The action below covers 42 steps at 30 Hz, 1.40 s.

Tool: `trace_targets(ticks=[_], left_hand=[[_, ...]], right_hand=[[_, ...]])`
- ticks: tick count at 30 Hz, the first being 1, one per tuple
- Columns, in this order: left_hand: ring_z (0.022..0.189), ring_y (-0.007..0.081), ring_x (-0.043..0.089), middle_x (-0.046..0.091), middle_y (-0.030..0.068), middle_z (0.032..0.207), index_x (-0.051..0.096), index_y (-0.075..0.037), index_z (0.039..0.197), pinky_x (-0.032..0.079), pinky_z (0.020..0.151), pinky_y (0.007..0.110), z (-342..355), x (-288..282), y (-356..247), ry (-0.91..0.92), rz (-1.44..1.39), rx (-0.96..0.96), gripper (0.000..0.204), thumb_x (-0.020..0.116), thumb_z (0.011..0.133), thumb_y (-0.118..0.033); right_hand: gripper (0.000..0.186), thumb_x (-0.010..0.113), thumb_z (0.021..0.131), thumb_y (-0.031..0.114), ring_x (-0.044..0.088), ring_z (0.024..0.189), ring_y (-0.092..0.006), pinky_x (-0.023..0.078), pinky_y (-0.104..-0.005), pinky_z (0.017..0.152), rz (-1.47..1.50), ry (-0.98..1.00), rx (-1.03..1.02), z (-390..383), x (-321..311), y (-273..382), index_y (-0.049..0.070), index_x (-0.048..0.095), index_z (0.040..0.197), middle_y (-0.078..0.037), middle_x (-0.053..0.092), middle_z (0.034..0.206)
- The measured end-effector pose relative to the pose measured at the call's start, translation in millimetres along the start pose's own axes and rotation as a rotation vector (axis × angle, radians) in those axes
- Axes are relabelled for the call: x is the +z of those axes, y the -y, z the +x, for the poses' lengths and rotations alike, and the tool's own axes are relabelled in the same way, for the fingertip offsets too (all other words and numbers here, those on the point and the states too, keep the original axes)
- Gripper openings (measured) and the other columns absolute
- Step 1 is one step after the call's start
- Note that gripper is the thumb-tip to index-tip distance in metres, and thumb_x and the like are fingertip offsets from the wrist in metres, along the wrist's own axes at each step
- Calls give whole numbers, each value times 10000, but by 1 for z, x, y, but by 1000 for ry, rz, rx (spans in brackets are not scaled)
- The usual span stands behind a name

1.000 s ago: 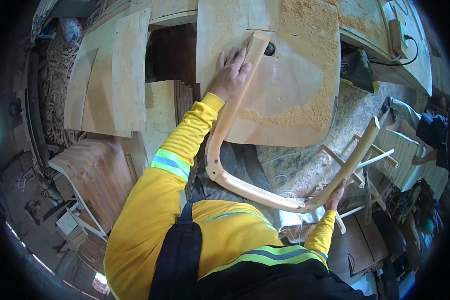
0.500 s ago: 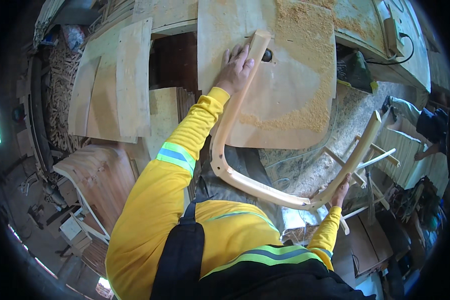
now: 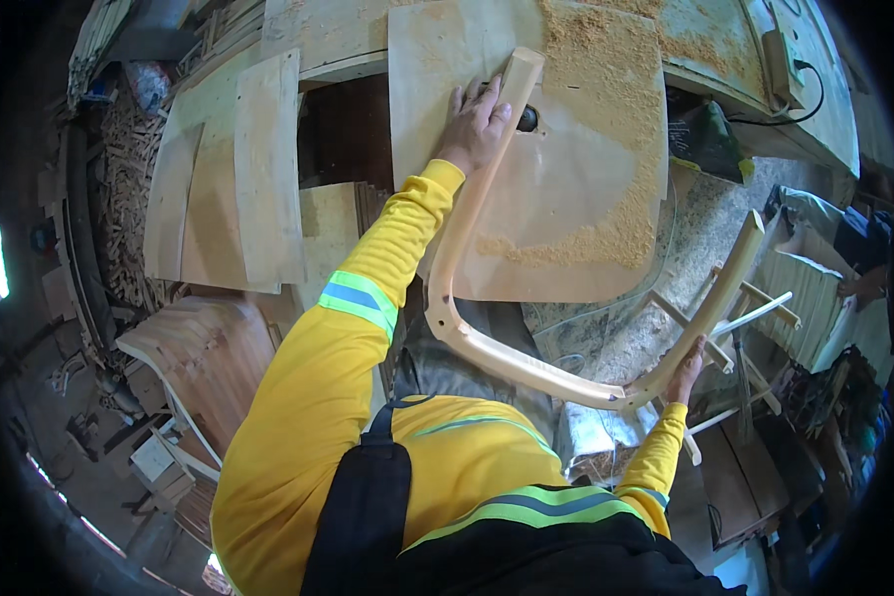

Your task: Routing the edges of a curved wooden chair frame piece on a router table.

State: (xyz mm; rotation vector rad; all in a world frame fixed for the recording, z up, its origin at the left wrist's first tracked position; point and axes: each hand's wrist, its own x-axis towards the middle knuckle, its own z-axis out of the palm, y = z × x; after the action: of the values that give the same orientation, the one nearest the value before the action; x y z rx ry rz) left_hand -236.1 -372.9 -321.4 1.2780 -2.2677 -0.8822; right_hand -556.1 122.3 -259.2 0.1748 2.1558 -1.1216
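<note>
A smooth, pale U-shaped wooden frame piece point(image 3: 521, 373) spans from the board in front of me to the right, its bend close to my waist. My left hand point(image 3: 474, 129) grips its left arm near the far end, fingers along the side. Low on the right arm, my right hand point(image 3: 685, 372) is wrapped around the wood. The left arm lies over a plywood work board point(image 3: 556, 214). Just right of that arm, a dark round tool head point(image 3: 527, 118) shows in a hole in the board, very near the wood.
Sawdust point(image 3: 621, 204) covers the board's right side. Flat plywood sheets point(image 3: 268, 169) lie to the left, above stacked curved wooden panels point(image 3: 204, 343). A slatted wooden frame point(image 3: 755, 313) stands behind the right arm. A power strip point(image 3: 783, 70) with a black cable is at far right. Another person's hand point(image 3: 864, 286) shows at the right edge.
The wooden piece has slid slightly forward past the tool head, with my left hand moving along with it. My right hand keeps its hold. The whole view has shifted a little.
</note>
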Motion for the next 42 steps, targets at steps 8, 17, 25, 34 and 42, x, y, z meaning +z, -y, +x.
trace_targets(ticks=[8,17,25,34,42], left_hand=[[1383,400,383,476,277,1425,405,13,1486,157,1205,542,20,3,-1,-15,-8,24,607,420,1006,-358],[1382,399,387,489,268,1413,409,-2,1488,158,1204,548,45,7,-3,-33,6,60,601,442,992,-340],[1418,401,358,487,275,1440,418,-12,1486,154,1207,543,74,14,-7,2,-26,69,598,438,996,-353],[1393,409,380,478,284,1440,437,-15,1476,158,1204,541,106,19,-11,-13,-16,108,590,447,994,-355],[1398,432,366,454,319,1445,419,-40,1497,150,1208,539,133,27,-11,15,4,125,599,431,1001,-375]], right_hand=[[637,437,974,687,565,627,-151,485,-305,561,-70,21,15,12,-3,2,73,602,1010,-26,559,769],[653,419,973,699,562,628,-148,491,-309,564,-85,15,14,14,8,19,71,596,944,-29,547,732],[652,447,963,702,596,561,-190,503,-321,533,-61,10,-26,28,8,20,69,605,957,-62,583,681],[652,445,962,701,588,569,-183,493,-318,533,32,-22,-8,27,26,36,70,609,960,-58,583,698],[655,432,971,697,582,549,-192,488,-323,524,21,-25,11,34,29,37,70,605,891,-66,578,666]])
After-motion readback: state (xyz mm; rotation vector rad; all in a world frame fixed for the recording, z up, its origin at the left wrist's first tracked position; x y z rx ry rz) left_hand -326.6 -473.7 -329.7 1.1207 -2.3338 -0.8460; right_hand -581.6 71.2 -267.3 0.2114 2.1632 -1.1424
